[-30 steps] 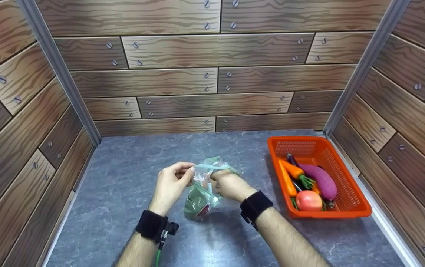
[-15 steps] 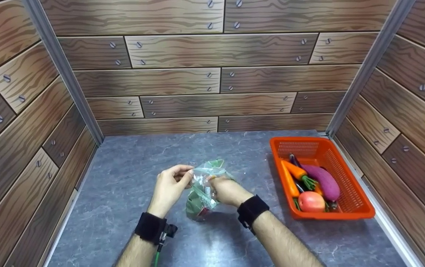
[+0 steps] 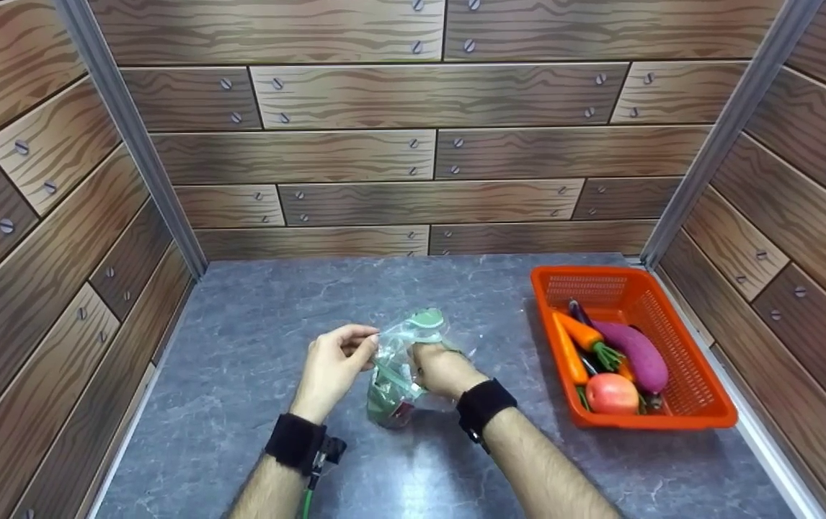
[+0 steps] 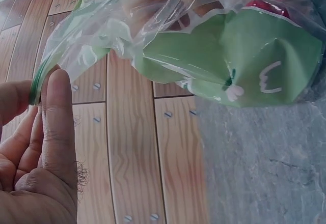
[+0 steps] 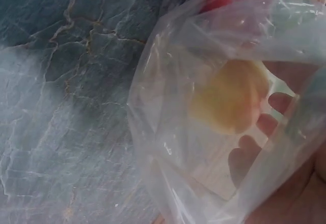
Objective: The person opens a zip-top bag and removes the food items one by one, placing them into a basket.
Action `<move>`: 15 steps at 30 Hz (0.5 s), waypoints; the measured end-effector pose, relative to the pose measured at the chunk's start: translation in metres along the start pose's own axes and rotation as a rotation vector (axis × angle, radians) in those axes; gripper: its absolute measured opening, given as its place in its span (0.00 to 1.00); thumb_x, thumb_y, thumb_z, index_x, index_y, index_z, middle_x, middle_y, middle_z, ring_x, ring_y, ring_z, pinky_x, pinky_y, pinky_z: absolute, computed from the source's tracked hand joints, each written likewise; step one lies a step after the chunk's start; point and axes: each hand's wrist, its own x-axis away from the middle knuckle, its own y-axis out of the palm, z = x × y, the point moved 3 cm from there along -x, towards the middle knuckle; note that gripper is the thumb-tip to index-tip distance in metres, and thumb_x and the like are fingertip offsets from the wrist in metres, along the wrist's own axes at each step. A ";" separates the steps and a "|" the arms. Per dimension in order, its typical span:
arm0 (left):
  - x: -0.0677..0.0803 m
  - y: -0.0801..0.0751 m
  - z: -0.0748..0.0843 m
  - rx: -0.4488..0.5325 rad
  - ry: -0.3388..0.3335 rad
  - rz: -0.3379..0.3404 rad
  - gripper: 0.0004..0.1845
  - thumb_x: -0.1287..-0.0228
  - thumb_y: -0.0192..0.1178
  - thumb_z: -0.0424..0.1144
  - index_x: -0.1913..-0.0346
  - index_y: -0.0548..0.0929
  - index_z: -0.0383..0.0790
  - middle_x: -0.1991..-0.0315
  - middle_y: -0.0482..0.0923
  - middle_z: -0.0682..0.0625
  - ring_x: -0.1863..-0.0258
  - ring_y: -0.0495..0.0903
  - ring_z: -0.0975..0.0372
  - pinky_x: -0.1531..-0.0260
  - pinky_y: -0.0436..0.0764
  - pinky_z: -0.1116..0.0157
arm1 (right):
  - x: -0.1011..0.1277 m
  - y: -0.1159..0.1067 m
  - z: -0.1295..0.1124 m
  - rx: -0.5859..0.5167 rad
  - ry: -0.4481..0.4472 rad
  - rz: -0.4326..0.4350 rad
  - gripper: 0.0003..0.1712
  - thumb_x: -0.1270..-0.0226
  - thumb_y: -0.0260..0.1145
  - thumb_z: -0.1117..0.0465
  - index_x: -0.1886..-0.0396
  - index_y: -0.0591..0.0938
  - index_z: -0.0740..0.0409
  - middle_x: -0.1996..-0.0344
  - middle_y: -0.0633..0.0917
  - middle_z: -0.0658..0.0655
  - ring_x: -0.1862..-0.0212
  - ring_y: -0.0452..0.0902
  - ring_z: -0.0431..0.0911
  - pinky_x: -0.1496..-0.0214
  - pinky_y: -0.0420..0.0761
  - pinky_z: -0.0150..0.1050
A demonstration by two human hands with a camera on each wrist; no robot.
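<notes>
Between the hands, above the grey table, is a clear zip-lock bag (image 3: 390, 400) with green printing. My left hand (image 3: 337, 364) pinches its green zip rim between thumb and fingers, plain in the left wrist view. My right hand (image 3: 442, 370) reaches into the bag's mouth. Through the plastic, the right wrist view shows a blurred, round yellow-orange fruit (image 5: 232, 96) at that hand's fingertips, apparently held by them. A shiny red item (image 4: 269, 8) lies low in the bag, mostly hidden by the printing.
To the right stands an orange plastic basket (image 3: 694, 360). Inside are carrots (image 3: 577, 330), a purple sweet potato (image 3: 638, 353), a red-pink apple (image 3: 613, 393) and a dark eggplant (image 3: 580, 312). Wood-patterned walls (image 3: 355, 155) bound the table (image 3: 276, 303) at back and sides.
The bag's far rim has spread, showing a rounder green patch. An orange bit at the right hand, seen earlier, is now hidden in the head view. The whole scene drifts slightly right.
</notes>
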 end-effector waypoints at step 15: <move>0.002 0.000 -0.010 0.001 -0.013 -0.031 0.12 0.13 0.70 0.35 0.40 0.95 0.32 0.54 0.96 0.40 0.60 0.96 0.58 0.57 0.99 0.67 | 0.001 0.002 0.004 0.047 -0.011 0.115 0.16 0.17 0.66 0.62 0.71 0.79 0.55 0.75 0.84 0.56 0.70 0.89 0.57 0.65 0.94 0.68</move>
